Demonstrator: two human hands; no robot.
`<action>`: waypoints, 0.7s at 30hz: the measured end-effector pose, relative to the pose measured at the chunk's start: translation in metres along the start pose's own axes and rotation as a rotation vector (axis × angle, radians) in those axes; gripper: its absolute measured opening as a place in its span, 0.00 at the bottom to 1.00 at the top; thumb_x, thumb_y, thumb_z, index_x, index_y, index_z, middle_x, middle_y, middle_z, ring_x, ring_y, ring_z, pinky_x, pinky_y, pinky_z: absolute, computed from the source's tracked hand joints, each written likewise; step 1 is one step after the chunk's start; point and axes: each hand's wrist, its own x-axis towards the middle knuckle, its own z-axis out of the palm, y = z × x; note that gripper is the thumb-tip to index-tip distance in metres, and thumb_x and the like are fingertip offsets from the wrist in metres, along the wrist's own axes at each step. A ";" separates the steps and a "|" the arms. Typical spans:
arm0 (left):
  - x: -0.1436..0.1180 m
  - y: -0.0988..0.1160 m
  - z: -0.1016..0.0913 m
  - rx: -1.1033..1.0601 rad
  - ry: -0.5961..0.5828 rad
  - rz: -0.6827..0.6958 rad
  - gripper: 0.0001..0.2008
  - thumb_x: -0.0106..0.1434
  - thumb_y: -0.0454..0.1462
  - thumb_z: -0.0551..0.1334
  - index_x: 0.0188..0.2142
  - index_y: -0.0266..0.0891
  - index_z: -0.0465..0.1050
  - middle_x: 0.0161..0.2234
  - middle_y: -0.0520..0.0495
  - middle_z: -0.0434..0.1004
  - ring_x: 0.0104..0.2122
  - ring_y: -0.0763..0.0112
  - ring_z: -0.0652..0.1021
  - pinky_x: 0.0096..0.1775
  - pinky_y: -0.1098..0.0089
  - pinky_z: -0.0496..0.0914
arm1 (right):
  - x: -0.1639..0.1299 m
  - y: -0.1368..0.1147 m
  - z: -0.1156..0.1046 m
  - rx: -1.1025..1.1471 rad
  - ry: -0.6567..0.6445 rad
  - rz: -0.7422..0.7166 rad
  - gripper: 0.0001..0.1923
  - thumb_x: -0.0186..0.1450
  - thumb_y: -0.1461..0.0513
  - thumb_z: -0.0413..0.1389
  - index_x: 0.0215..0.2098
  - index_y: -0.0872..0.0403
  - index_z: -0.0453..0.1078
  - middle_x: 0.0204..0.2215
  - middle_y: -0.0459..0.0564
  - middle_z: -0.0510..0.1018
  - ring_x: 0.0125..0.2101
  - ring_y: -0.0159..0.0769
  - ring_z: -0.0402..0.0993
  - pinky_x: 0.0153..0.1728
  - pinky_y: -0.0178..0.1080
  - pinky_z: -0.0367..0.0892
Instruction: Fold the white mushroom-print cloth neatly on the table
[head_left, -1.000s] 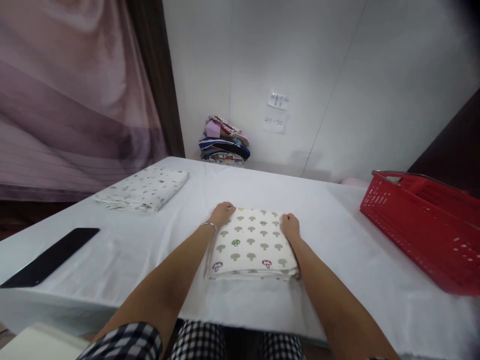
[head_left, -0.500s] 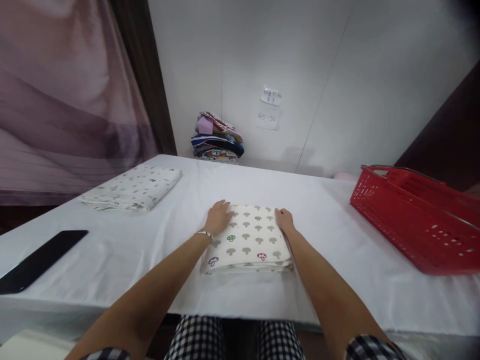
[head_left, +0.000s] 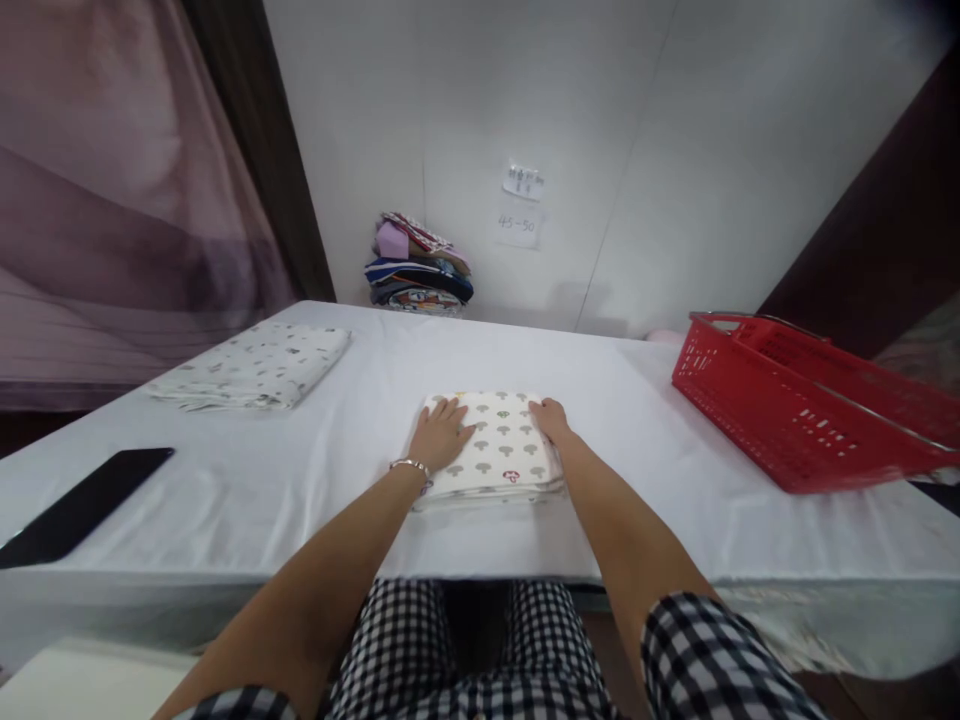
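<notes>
A white cloth with a mushroom print, folded into a neat layered rectangle, lies on the table in front of me. My left hand rests flat on its left side, fingers spread over the fabric. On the upper right corner lies my right hand, its fingers extended and touching the cloth. Neither hand lifts the fabric. Several folded layers show along the near edge.
Another folded white printed cloth lies at the far left of the white-covered table. A black flat slab is at the left edge. A red basket stands on the right. Folded fabrics are stacked by the wall.
My left hand has slid further onto the cloth, and the right hand has come from beside its edge onto its corner. The camera view has shifted.
</notes>
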 end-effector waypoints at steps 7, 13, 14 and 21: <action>0.000 -0.002 0.002 -0.044 -0.012 -0.007 0.23 0.66 0.47 0.48 0.56 0.44 0.62 0.63 0.44 0.55 0.62 0.57 0.54 0.59 0.49 0.49 | -0.030 0.007 -0.011 0.060 0.027 0.004 0.13 0.58 0.54 0.55 0.25 0.56 0.71 0.26 0.50 0.76 0.28 0.35 0.70 0.27 0.32 0.57; 0.004 0.001 -0.009 -0.071 -0.069 -0.024 0.23 0.65 0.48 0.48 0.56 0.45 0.61 0.63 0.44 0.53 0.63 0.58 0.53 0.59 0.49 0.48 | -0.058 0.012 -0.007 0.095 0.072 -0.031 0.11 0.58 0.57 0.55 0.21 0.55 0.67 0.22 0.46 0.73 0.25 0.32 0.66 0.25 0.31 0.54; 0.003 0.004 -0.012 -0.078 -0.100 -0.040 0.23 0.65 0.48 0.48 0.56 0.44 0.61 0.63 0.43 0.53 0.63 0.57 0.53 0.59 0.49 0.48 | -0.059 0.012 -0.007 0.098 0.077 -0.032 0.12 0.58 0.57 0.54 0.20 0.55 0.67 0.21 0.45 0.73 0.24 0.32 0.65 0.25 0.31 0.54; -0.031 0.025 -0.014 -0.080 -0.135 0.017 0.27 0.65 0.50 0.47 0.58 0.41 0.59 0.64 0.41 0.52 0.63 0.56 0.52 0.60 0.48 0.45 | -0.060 0.012 -0.006 0.118 0.072 -0.039 0.14 0.59 0.57 0.51 0.19 0.54 0.66 0.19 0.44 0.70 0.24 0.31 0.64 0.25 0.32 0.52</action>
